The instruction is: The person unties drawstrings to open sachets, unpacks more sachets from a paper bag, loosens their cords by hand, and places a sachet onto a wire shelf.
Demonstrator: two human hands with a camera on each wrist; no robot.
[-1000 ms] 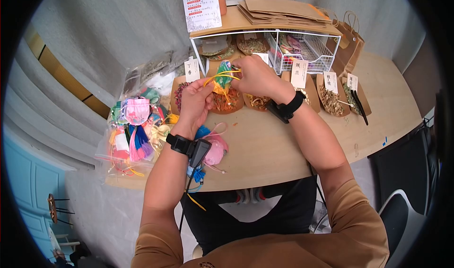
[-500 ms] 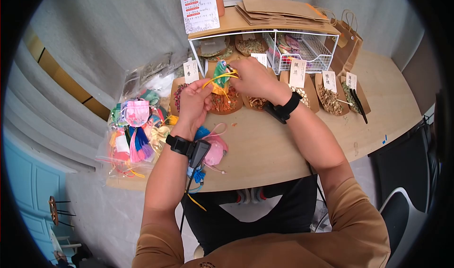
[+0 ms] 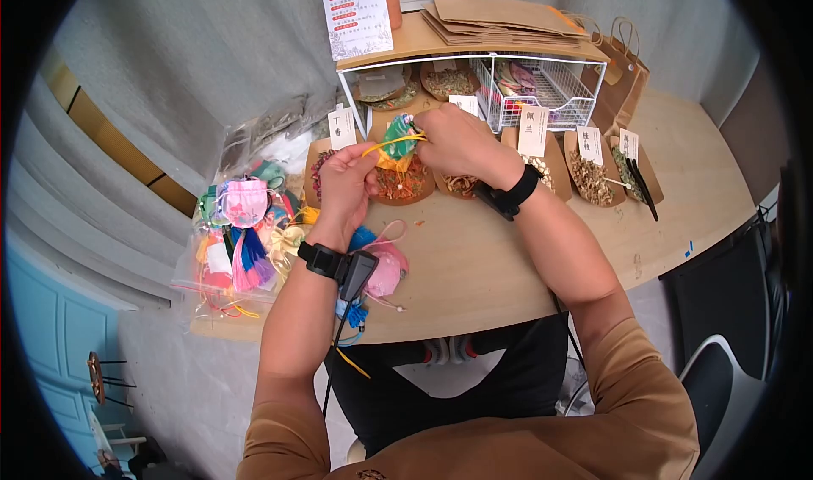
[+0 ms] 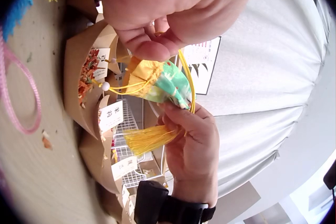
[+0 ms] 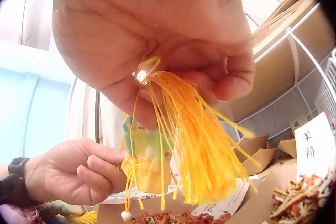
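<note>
Both hands hold a small green and yellow pouch (image 3: pixel 398 144) above the tray of orange-red dried petals (image 3: pixel 403 183). In the head view the left hand (image 3: pixel 345 183) pinches its yellow cord side. The right hand (image 3: pixel 457 145) pinches the other end of the pouch. A yellow tassel (image 5: pixel 197 140) hangs from the right fingers in the right wrist view, and a white bead (image 5: pixel 126 215) dangles on a cord below the pouch. In the left wrist view the pouch (image 4: pixel 163 81) lies between the left fingertips and the right thumb.
A plastic bag of colourful pouches (image 3: pixel 246 226) lies at left, a pink pouch (image 3: pixel 385 268) near the left wrist. Labelled trays of dried herbs (image 3: pixel 591 179) line the back, black tongs (image 3: pixel 641 188) at right. Behind stand a shelf (image 3: pixel 398 44) and wire basket (image 3: pixel 550 99).
The pouch has turned slightly between the fingers, showing more of its green side, and the yellow cord is drawn straighter between the hands. Both hands stay in nearly the same place.
</note>
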